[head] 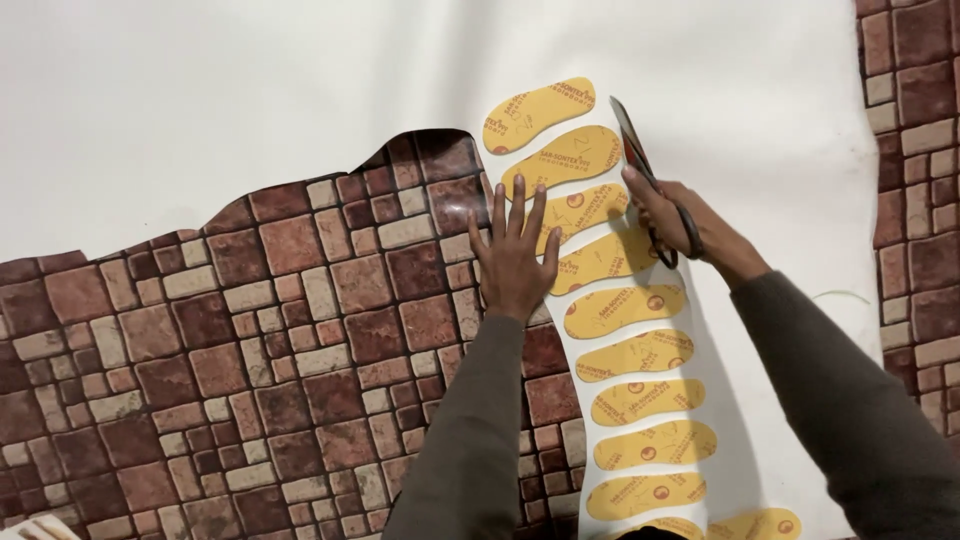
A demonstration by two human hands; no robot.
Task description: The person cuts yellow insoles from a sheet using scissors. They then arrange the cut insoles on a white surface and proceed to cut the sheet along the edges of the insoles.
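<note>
A big white sheet [250,90] lies on a floor patterned with reddish-brown stones [250,350]. Several yellow insole shapes [625,352] sit in a column on the sheet's strip. My left hand [515,255] lies flat with fingers spread at the sheet's cut edge, touching the third insole from the top. My right hand [685,225] grips black-handled scissors [640,165] whose blades point up and away, just right of the upper insoles [560,158].
The stone-pattern floor also shows along the right edge [915,200]. The sheet's cut edge runs in a wavy line from the left toward my left hand. A pale corner of some object [35,528] shows at bottom left.
</note>
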